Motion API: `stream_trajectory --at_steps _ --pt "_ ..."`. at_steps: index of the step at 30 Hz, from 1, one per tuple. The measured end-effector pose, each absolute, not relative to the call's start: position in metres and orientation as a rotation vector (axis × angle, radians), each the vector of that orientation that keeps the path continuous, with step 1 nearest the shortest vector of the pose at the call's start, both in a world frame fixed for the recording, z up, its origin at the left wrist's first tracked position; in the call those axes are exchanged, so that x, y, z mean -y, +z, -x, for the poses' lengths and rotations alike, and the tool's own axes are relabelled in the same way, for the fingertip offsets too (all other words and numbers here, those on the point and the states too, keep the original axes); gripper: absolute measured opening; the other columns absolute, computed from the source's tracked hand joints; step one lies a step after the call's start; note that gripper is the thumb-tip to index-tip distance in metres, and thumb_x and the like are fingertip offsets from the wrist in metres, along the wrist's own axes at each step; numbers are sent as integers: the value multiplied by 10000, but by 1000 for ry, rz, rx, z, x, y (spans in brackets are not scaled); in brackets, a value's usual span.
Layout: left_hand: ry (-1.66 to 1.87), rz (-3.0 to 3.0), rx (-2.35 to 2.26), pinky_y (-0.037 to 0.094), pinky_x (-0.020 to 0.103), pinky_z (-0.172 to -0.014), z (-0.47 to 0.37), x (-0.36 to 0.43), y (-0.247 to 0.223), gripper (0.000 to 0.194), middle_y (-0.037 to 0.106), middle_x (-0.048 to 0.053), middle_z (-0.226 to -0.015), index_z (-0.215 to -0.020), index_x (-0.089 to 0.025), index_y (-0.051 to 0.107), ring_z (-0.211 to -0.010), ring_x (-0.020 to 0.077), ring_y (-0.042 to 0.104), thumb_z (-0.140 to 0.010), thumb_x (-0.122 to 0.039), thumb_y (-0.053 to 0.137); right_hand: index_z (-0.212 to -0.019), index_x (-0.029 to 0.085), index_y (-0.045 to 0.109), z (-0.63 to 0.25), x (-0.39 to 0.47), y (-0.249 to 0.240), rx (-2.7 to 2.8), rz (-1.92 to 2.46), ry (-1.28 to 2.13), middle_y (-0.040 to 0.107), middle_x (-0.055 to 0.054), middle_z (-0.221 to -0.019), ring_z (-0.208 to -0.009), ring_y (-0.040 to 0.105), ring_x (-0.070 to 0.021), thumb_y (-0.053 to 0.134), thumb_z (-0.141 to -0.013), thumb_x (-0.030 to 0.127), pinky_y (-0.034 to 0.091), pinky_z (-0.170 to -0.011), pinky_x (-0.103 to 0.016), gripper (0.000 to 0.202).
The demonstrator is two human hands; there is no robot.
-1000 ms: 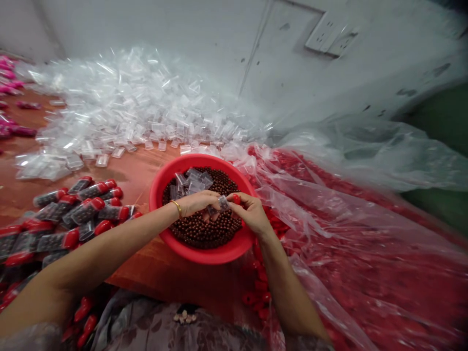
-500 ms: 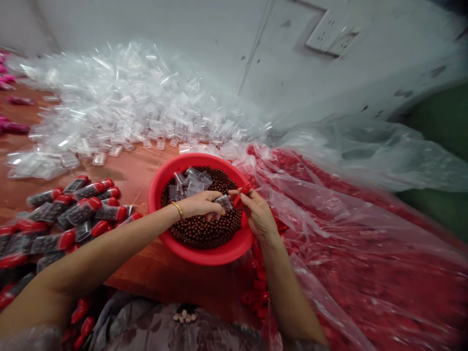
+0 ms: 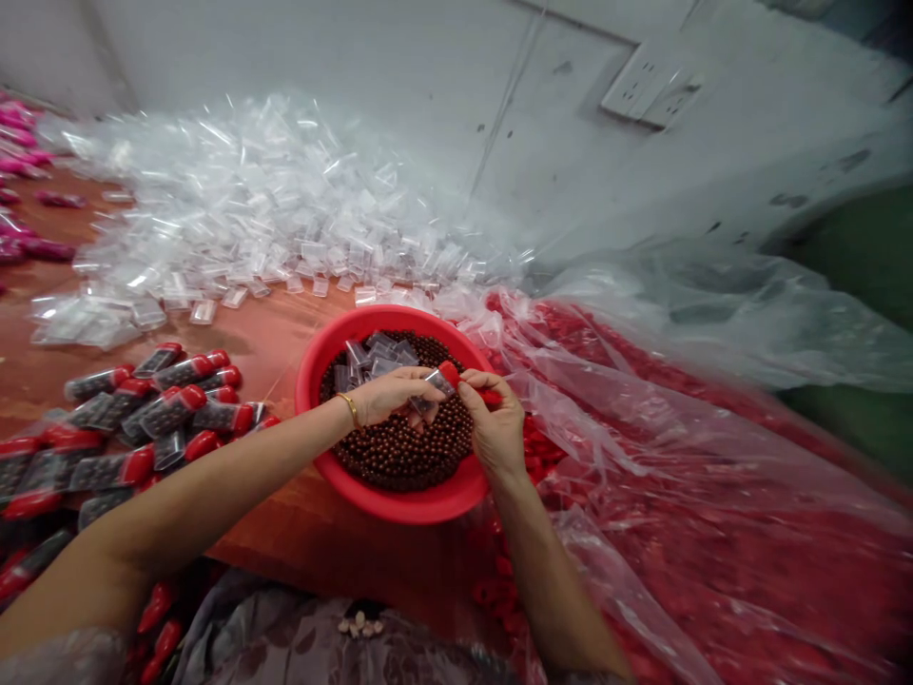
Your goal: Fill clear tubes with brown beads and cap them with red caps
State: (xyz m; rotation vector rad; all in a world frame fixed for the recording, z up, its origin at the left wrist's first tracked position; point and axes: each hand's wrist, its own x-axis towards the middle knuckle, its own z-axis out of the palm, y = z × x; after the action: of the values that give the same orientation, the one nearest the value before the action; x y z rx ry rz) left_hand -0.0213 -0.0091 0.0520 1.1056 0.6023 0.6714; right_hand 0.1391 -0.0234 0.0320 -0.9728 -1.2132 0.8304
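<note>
A red basin [image 3: 335,483] holds dark brown beads [image 3: 399,447] with several clear plastic cases [image 3: 378,352] lying on them. Over the beads, my left hand [image 3: 392,395] grips a small clear case [image 3: 440,382] between thumb and fingers. A red cap [image 3: 450,373] sits at the right end of that case. My right hand [image 3: 497,423] is closed at the basin's right rim, with another red piece [image 3: 490,397] in its fingers, its fingertips close beside the capped case.
Bead-filled cases with red caps [image 3: 171,409] lie at the left. Behind stands a heap of clear cases [image 3: 271,209]. A plastic bag of red pieces [image 3: 677,495] spreads at the right. Pink items [image 3: 21,143] lie far left; a wall socket [image 3: 649,86] is behind.
A red cap now sits on the end of the case in my left hand, where the end was bare before. The camera view has shifted slightly.
</note>
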Motion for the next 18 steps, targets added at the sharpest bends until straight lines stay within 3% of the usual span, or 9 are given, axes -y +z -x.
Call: stream_trajectory --at_steps 3,10,18 --pt "686 -1174 -619 354 164 -397 20 9 50 220 530 -48 -514 -791 -155 489 -438 71 493 -642 -270 604 -746 195 611 -143 30 35 1340 1027 751 690 -11 -872 -822 645 -138 708 -701 264 497 -810 -301 127" --pt "721 -1315 -717 338 162 -406 17 13 49 267 515 -71 -536 -845 -145 484 -421 46 443 -622 -222 609 -857 204 718 -146 39 38 1459 1150 622 735 -38 -829 -765 677 -181 676 -728 261 539 -737 -326 147" --pt "813 -1601 -850 294 170 -468 17 15 43 140 444 -69 -588 -728 -143 495 -519 51 391 -623 -208 561 -957 217 699 -160 39 51 2006 832 245 723 -43 -809 -690 641 -151 611 -781 94 520 -638 -295 232"
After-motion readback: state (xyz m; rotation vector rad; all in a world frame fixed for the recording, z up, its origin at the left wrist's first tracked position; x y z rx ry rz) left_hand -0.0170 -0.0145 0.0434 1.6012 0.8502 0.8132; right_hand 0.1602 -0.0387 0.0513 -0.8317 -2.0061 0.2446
